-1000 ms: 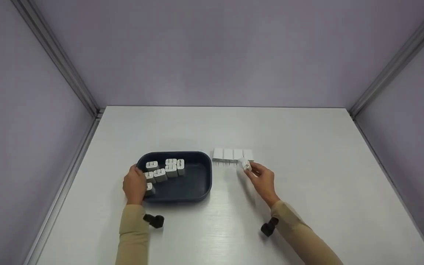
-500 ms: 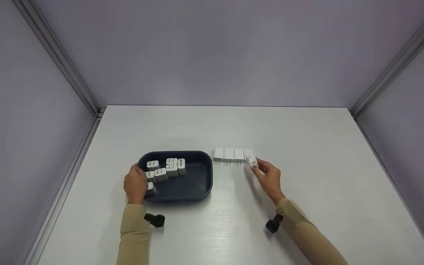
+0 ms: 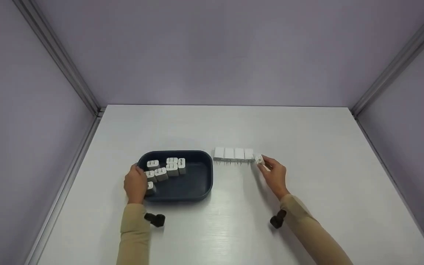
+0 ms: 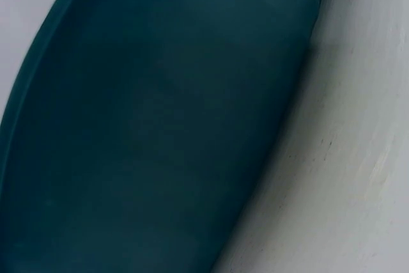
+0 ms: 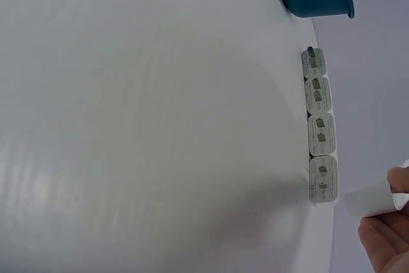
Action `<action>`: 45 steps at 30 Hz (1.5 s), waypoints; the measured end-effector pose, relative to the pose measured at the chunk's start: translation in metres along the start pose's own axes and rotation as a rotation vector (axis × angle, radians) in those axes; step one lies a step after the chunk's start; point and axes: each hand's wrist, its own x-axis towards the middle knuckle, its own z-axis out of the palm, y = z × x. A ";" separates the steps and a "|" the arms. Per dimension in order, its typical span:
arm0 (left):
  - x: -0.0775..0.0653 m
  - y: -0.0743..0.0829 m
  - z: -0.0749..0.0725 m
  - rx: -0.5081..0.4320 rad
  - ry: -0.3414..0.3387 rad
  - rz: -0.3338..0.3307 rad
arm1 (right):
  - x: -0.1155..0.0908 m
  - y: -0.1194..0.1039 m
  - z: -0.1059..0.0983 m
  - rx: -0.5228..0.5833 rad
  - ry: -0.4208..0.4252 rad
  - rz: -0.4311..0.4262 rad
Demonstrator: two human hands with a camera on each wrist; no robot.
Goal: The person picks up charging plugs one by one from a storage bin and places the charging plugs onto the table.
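Note:
My left hand (image 3: 135,184) grips the left side of a dark blue tray (image 3: 197,193), its thumb at the rim. Inside the tray several white plug adapters (image 3: 172,169) stand prong end up, mostly toward the left. To the right of the tray, more white adapters (image 3: 229,153) lie side by side in a row, their prongs toward me. My right hand (image 3: 275,176) pinches a white plug adapter (image 3: 258,159) at the right end of that row. In the right wrist view this adapter (image 5: 372,200) is held just off the row's end, apart from the row (image 5: 321,133).
Everything rests on a white table (image 3: 215,228), with pale walls (image 3: 219,51) at the back and sides. Tray wall (image 4: 160,119) fills most of the left wrist view. A small black wrist camera (image 3: 277,219) juts from the right sleeve, another (image 3: 155,219) from the left.
My right hand has moved right along the row with the adapter between its fingers, uncovering the row's rightmost adapter. My left hand and the tray stay in place.

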 end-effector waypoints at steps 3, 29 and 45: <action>0.000 0.000 0.000 -0.004 -0.009 -0.009 | 0.001 0.003 -0.001 -0.018 0.001 -0.003; -0.001 0.000 0.000 -0.021 -0.018 -0.009 | 0.017 0.022 -0.004 -0.130 -0.045 -0.083; 0.000 0.001 -0.001 -0.022 -0.015 -0.006 | 0.029 0.029 -0.007 -0.418 -0.207 -0.168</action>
